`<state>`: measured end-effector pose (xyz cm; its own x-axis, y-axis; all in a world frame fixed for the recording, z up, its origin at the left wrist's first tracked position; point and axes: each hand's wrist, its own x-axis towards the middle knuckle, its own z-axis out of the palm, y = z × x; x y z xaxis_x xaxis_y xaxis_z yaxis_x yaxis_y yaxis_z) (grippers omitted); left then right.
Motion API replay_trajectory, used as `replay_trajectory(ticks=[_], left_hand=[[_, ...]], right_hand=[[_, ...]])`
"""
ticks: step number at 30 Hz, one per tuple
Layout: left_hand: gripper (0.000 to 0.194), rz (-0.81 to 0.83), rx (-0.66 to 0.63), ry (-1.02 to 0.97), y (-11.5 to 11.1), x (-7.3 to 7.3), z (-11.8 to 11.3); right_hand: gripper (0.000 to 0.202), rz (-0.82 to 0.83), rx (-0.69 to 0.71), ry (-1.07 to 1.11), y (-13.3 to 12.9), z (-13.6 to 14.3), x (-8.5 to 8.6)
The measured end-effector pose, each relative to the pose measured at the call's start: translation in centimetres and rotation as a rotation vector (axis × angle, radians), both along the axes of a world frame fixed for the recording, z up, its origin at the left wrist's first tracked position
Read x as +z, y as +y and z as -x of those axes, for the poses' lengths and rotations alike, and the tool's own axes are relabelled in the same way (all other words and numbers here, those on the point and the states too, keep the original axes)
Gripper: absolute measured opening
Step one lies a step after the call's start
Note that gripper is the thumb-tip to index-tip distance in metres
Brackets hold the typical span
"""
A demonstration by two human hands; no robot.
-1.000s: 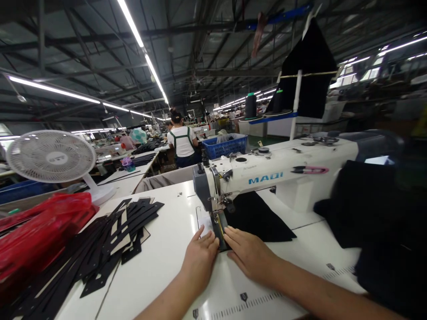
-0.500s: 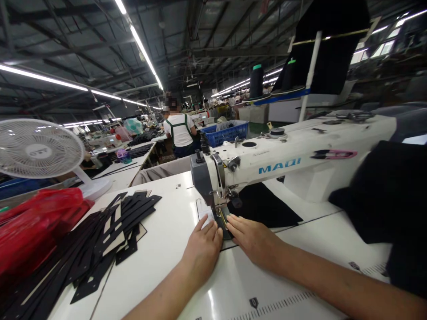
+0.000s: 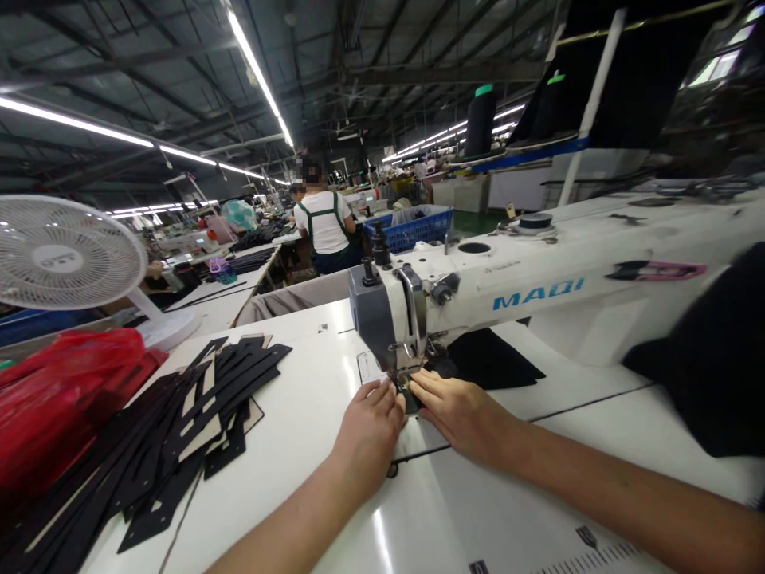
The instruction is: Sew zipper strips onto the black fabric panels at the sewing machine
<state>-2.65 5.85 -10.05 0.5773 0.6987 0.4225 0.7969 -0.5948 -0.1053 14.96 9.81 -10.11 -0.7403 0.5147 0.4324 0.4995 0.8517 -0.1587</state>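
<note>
A white sewing machine (image 3: 538,295) stands in front of me, its presser foot and needle area (image 3: 405,375) low at its left end. A small dark piece of material (image 3: 412,403) lies flat at the foot, with only its near end showing between my hands. My left hand (image 3: 371,422) rests on the left of it, fingers stretched forward and close together. From the right, my right hand (image 3: 457,406) lies flat with its fingertips beside the foot. Behind the needle, black fabric (image 3: 493,359) spreads under the machine arm.
Black strips (image 3: 197,414) with beige patches lie in a loose pile at left, beside a red plastic bag (image 3: 72,406) and a white fan (image 3: 65,255). More black fabric (image 3: 705,359) hangs at right. Farther off are a blue crate (image 3: 418,231) and a person (image 3: 326,223) facing away.
The dark piece has slid forward under the foot, so less of it shows. Both hands have moved forward with it. The camera view has shifted, and the machine appears larger.
</note>
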Motion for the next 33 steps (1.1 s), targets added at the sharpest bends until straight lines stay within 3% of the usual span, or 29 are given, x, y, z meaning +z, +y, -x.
replay_trajectory(ticks=[8,19,33], left_hand=[[0.014,0.023,0.014,-0.14,0.5,-0.6,0.0],[0.007,0.068,0.066,-0.135,0.5,0.0,-0.2],[0.015,0.092,0.106,-0.208,1.0,-0.9,-0.3]], right_hand=[[0.025,-0.06,0.014,0.042,0.6,0.2,-0.1],[0.025,-0.122,0.013,-0.013,1.1,0.3,-0.7],[0.026,0.008,-0.053,-0.066,1.2,0.6,-0.9]])
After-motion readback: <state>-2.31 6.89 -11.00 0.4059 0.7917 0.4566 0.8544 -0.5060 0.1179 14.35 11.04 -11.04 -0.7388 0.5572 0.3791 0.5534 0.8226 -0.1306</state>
